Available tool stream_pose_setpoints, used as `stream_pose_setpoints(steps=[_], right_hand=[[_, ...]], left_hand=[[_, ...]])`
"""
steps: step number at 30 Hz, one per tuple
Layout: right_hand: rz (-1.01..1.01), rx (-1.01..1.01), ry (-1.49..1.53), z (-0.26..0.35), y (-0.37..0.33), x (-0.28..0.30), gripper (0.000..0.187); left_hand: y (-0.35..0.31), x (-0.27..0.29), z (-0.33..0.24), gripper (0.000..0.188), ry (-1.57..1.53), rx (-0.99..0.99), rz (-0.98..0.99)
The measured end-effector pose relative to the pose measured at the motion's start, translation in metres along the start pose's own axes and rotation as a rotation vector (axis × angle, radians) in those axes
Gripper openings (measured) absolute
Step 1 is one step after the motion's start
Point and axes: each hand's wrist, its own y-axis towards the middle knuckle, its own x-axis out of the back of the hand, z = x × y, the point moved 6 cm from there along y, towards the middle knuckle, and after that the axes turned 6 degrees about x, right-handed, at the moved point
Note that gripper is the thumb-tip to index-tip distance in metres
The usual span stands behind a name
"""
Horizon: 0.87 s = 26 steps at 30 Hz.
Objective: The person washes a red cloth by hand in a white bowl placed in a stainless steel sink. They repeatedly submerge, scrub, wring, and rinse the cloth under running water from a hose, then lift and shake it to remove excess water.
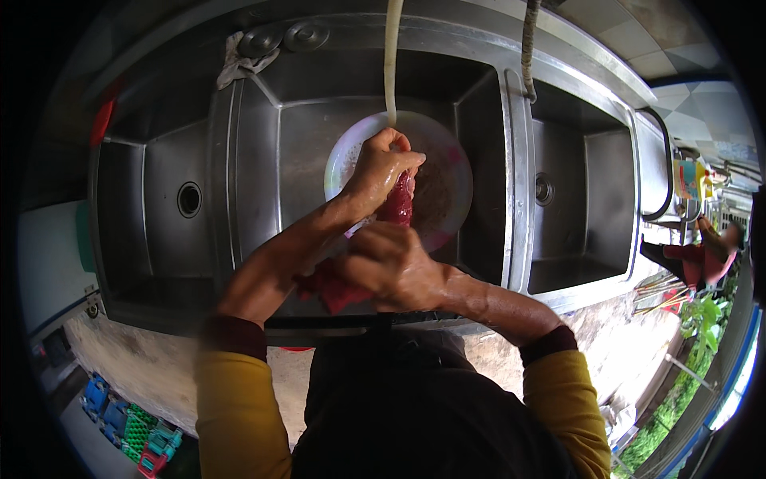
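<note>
A glossy, wet, dark red length [396, 203] stretches between my two hands over a basin; I cannot tell whether it is twisted cloth or meat. My left hand [369, 177] is closed on its far end, thumb and fingers pinched together. Nearer to me, my right hand [397, 267], smeared by motion, is wrapped round it. A looser red end [339, 291] hangs out to the left below that hand. Under the hands, the round pale basin [461, 172] with pink and purple patches holds cloudy water. A pale hose [391, 68] comes down to the basin behind my left hand.
The basin stands in the middle bowl of a steel sink [303, 152], with further bowls left [171, 239] and right [586, 168]. A grey hose [529, 52] hangs at the right divider. A white rag [235, 62] and round metal lids [306, 35] lie far left. A person [702, 255] is at far right.
</note>
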Motion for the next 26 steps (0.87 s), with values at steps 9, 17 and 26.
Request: stream_pose_setpoints(steps=[9, 17, 26], right_hand=[[-0.080, -0.348, 0.114, -0.072, -0.047, 0.021, 0.035], [-1.006, -0.881, 1.011, -0.052, -0.187, 0.187, 0.042], [-1.400, -1.167, 0.804, -0.034, -0.366, 0.112, 0.037]], left_hand=[[0.033, 0.064, 0.071, 0.024, -0.120, -0.019, -0.326], [-0.012, 0.198, 0.228, 0.062, 0.122, 0.346, -0.749], [0.012, 0.191, 0.251, 0.057, -0.090, 0.487, -0.364]])
